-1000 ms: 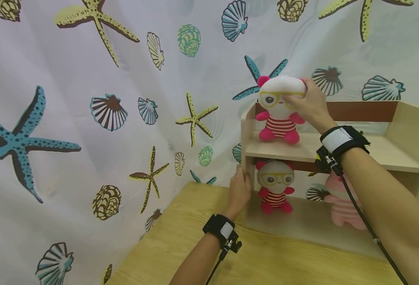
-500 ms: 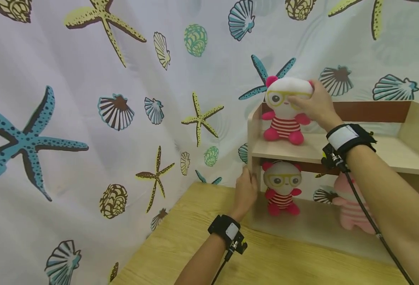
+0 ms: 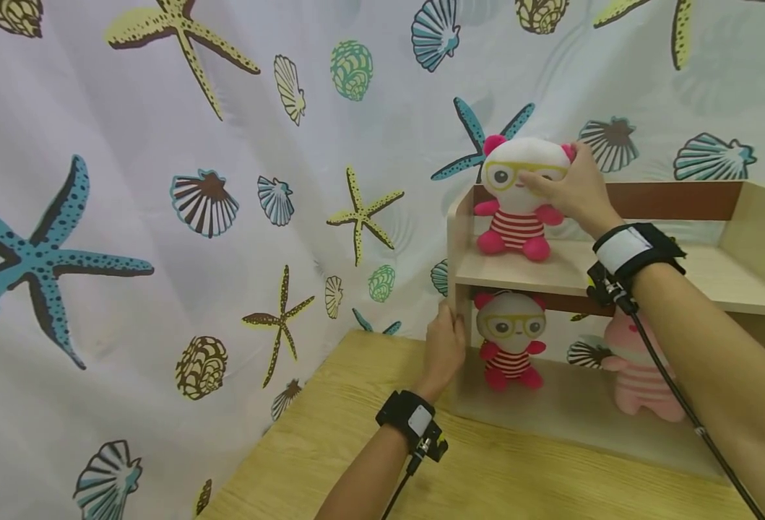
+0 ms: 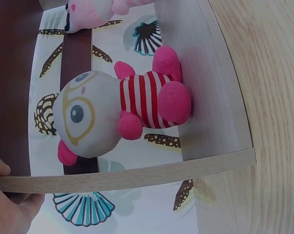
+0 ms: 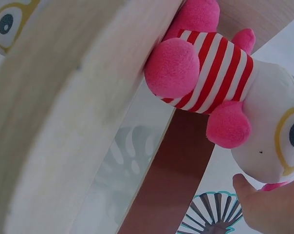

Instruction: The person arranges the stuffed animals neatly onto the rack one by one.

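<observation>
On the upper board of a small wooden shelf (image 3: 655, 271), at its left end, sits a plush panda (image 3: 519, 224) with yellow glasses and a red-striped body. My right hand (image 3: 573, 189) grips its head from the right, thumb across the face; the fingers behind are hidden. In the right wrist view the panda's pink feet (image 5: 172, 68) rest at the board. My left hand (image 3: 443, 347) holds the front edge of the shelf's left side panel (image 4: 127, 179), thumb and fingers on either side of it. A matching plush panda (image 3: 511, 336) sits in the lower compartment beside that hand.
A pale pink plush toy (image 3: 645, 383) sits farther right in the lower compartment, partly behind my right forearm and cable. The shelf stands on a wood-grain table (image 3: 356, 404). A curtain (image 3: 317, 238) printed with starfish and shells hangs behind and to the left.
The head view shifts slightly right and back. Both hands keep their grips, and the upper panda stays at the shelf's left end.
</observation>
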`<state>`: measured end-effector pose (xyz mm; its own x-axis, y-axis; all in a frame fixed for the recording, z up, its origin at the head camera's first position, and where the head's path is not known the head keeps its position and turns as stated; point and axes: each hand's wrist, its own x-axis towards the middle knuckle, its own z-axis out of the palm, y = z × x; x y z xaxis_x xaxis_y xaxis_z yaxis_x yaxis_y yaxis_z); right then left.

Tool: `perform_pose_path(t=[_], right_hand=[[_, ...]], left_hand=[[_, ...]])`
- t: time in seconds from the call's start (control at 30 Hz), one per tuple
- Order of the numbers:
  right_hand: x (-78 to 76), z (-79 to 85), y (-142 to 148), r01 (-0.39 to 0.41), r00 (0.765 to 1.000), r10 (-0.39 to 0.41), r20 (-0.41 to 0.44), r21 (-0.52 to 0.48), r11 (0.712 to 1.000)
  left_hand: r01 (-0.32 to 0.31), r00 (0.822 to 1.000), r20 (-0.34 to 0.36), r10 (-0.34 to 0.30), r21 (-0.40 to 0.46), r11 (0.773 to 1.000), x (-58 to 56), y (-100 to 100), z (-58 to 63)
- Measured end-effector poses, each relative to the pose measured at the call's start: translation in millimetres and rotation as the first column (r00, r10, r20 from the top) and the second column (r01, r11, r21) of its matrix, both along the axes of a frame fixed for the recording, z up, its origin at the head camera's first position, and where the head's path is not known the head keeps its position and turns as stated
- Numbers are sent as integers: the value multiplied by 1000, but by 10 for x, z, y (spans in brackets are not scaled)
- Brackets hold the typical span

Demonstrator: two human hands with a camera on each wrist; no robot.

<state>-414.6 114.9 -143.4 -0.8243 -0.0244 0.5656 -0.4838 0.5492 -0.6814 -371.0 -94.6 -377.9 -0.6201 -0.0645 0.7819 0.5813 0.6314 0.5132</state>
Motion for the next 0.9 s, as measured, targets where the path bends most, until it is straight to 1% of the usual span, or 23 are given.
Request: perform_pose_path(t=[0.2, 0.33, 0.5, 0.73, 0.9], right_hand=[[50, 8, 20, 11, 1000, -11, -9, 2, 1000], [97, -1, 52, 30, 999, -30, -13, 7, 1000], [171, -67, 153, 68, 996, -68, -48, -6, 998], [277, -152, 332, 95, 993, -97, -66, -34, 995], [402, -189, 450, 92, 993, -95, -70, -48, 995]], left_hand=[[7, 1000, 11, -7, 3, 1000, -2, 14, 12], [-2, 1000, 30, 2, 1, 1000, 6, 15, 16], [2, 999, 53, -2, 8, 1000, 21, 10, 20], [0, 1000, 18, 0, 3, 1000, 3, 15, -1], [4, 1000, 11, -4, 13, 1000, -10, 12, -20]])
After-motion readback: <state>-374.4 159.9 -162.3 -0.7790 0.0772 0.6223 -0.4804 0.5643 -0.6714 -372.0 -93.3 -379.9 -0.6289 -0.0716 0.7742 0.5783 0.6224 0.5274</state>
